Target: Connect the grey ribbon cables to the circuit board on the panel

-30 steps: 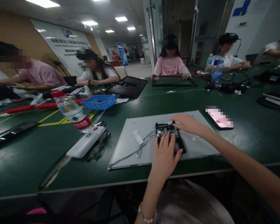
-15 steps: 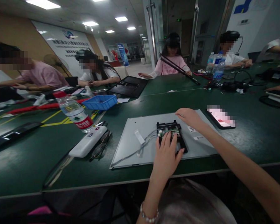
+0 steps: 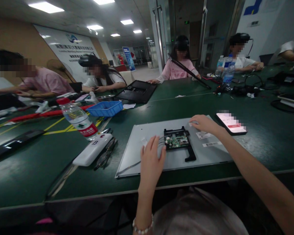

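Observation:
A grey display panel (image 3: 129, 147) lies flat in front of me. On it sits a black plastic bracket (image 3: 191, 153) holding a green circuit board (image 3: 177, 141). My left hand (image 3: 150, 156) is over the cables (image 3: 161, 142) at the board's left side, fingers stretched out and hiding part of them; whether it touches the cables is unclear. Above the panel's far right part, near the white labels (image 3: 204, 135), my right hand (image 3: 205, 124) has its fingertips drawn together. Anything between them is too small to make out.
A smartphone (image 3: 231, 123) lies right of the panel. To the left are a white power bank (image 3: 91, 150), eyeglasses (image 3: 106, 153), a red-capped water bottle (image 3: 79, 119) and a blue tray (image 3: 105, 109). Several people sit around the table; one holds a long black strip (image 3: 189, 71).
My left hand has moved left off the circuit board to the cables, uncovering the board. The right hand has shifted slightly right, away from the bracket.

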Tool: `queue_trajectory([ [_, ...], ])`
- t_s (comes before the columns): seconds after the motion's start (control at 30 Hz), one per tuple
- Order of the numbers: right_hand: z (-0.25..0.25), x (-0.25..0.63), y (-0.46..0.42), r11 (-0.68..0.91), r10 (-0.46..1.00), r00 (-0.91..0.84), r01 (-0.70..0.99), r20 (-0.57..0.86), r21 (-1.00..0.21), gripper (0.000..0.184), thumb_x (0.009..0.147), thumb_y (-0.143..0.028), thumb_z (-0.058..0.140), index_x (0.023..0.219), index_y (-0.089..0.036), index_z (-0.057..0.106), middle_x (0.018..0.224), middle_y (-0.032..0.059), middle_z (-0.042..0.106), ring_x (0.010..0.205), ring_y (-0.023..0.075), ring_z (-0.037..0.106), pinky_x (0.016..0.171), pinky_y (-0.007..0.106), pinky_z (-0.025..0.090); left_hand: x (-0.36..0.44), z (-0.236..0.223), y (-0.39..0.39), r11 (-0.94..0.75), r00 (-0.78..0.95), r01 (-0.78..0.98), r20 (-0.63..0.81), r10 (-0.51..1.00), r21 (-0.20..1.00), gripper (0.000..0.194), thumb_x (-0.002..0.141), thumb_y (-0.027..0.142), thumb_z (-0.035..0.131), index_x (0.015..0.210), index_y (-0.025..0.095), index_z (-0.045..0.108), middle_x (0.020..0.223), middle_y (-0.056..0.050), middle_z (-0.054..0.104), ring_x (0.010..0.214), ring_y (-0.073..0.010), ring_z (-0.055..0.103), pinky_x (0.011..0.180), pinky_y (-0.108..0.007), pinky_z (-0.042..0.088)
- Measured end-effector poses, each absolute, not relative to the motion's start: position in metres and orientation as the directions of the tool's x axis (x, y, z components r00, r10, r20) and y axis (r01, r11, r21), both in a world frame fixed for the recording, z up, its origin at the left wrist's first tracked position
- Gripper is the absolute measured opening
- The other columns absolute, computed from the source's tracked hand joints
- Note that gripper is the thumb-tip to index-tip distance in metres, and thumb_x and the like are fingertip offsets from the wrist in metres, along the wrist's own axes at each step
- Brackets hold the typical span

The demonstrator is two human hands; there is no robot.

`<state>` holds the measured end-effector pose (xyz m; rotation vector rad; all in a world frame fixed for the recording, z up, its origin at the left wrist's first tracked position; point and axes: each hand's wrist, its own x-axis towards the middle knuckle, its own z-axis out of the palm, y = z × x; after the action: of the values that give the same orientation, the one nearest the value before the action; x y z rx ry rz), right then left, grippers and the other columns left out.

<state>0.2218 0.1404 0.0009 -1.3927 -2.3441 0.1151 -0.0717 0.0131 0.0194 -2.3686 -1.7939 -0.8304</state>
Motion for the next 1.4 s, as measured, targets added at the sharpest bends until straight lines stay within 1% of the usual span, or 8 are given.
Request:
queue_trajectory([
  [0.13, -0.002, 0.224, 0.141, 0.505, 0.854, -0.429, 0.82, 0.293, -0.27, 0.028, 0.086, -0.029, 0.053, 0.105, -0.016, 0.07, 0.107, 0.0114, 0.068, 0.1, 0.0247, 0.062, 0.09, 0.035, 0.046, -0.109, 0.023, 0.028, -0.249, 0.155, 0.933, 0.334, 0.93, 0.258, 0.05, 0.094, 0.041, 0.038, 0.139, 0.019, 0.036, 0.143, -0.012, 0.043, 0.132, -0.0257, 0.04, 0.107, -0.047, 0.033],
  [0.27, -0.005, 0.224, 0.141, 0.512, 0.853, -0.446, 0.813, 0.269, -0.277, 0.028, 0.086, -0.028, 0.052, 0.103, -0.016, 0.07, 0.103, 0.0112, 0.069, 0.096, 0.0238, 0.063, 0.086, 0.033, 0.047, -0.124, 0.026, 0.037, -0.236, 0.222, 0.95, 0.088, 0.971, 0.203, 0.052, 0.096, 0.045, 0.03, 0.142, 0.024, 0.031, 0.145, -0.01, 0.042, 0.136, -0.0263, 0.034, 0.108, -0.059, 0.024],
  [0.5, -0.004, 0.222, 0.141, 0.505, 0.858, -0.444, 0.82, 0.259, -0.269, 0.028, 0.085, -0.029, 0.053, 0.104, -0.016, 0.07, 0.103, 0.0114, 0.07, 0.095, 0.0233, 0.063, 0.085, 0.032, 0.047, -0.137, 0.039, 0.048, -0.254, 0.273, 0.95, -0.089, 0.958, 0.183, 0.059, 0.092, 0.058, 0.026, 0.144, 0.029, 0.029, 0.152, -0.004, 0.03, 0.142, -0.0256, 0.021, 0.11, -0.061, 0.013],
  [0.67, -0.005, 0.223, 0.142, 0.502, 0.86, -0.443, 0.825, 0.253, -0.26, 0.029, 0.084, -0.03, 0.056, 0.105, -0.017, 0.07, 0.105, 0.0116, 0.069, 0.096, 0.0238, 0.063, 0.087, 0.034, 0.046, -0.143, 0.065, 0.061, -0.314, 0.328, 0.937, -0.074, 0.942, 0.156, 0.061, 0.091, 0.059, 0.028, 0.143, 0.027, 0.03, 0.152, -0.006, 0.03, 0.141, -0.027, 0.022, 0.11, -0.061, 0.013],
  [0.8, -0.007, 0.226, 0.145, 0.51, 0.854, -0.452, 0.823, 0.257, -0.248, 0.026, 0.084, -0.031, 0.057, 0.102, -0.018, 0.07, 0.105, 0.0108, 0.069, 0.096, 0.0234, 0.063, 0.088, 0.034, 0.046, -0.127, 0.092, 0.09, -0.553, 0.573, 0.794, -0.006, 0.82, 0.251, 0.063, 0.091, 0.059, 0.03, 0.143, 0.022, 0.032, 0.149, -0.007, 0.035, 0.137, -0.0214, 0.031, 0.114, -0.039, 0.022],
  [0.87, -0.008, 0.228, 0.146, 0.511, 0.854, -0.455, 0.824, 0.252, -0.245, 0.025, 0.084, -0.031, 0.057, 0.101, -0.018, 0.07, 0.105, 0.0099, 0.069, 0.096, 0.0229, 0.063, 0.088, 0.033, 0.046, -0.112, 0.098, 0.108, -0.614, 0.636, 0.737, 0.019, 0.772, 0.282, 0.064, 0.091, 0.058, 0.031, 0.143, 0.02, 0.032, 0.148, -0.007, 0.037, 0.136, -0.0198, 0.034, 0.113, -0.034, 0.024],
  [1.17, -0.004, 0.231, 0.146, 0.473, 0.873, -0.426, 0.858, 0.235, -0.201, 0.022, 0.089, -0.03, 0.053, 0.097, -0.021, 0.072, 0.102, 0.0071, 0.071, 0.095, 0.0212, 0.064, 0.085, 0.031, 0.047, -0.086, 0.064, 0.137, -0.693, 0.792, 0.599, -0.169, 0.587, 0.401, 0.102, 0.076, 0.065, 0.056, 0.149, 0.014, 0.006, 0.157, -0.013, 0.011, 0.143, -0.025, 0.016, 0.116, -0.036, 0.016],
  [1.4, 0.0, 0.223, 0.141, 0.409, 0.896, -0.364, 0.9, 0.256, -0.151, 0.021, 0.09, -0.028, 0.052, 0.095, -0.021, 0.072, 0.102, 0.006, 0.07, 0.095, 0.0211, 0.064, 0.08, 0.03, 0.047, -0.093, 0.057, 0.132, -0.638, 0.792, 0.599, -0.241, 0.561, 0.485, 0.116, 0.066, 0.061, 0.067, 0.149, 0.019, 0.0, 0.157, -0.011, 0.008, 0.143, -0.0272, 0.015, 0.116, -0.038, 0.015],
])
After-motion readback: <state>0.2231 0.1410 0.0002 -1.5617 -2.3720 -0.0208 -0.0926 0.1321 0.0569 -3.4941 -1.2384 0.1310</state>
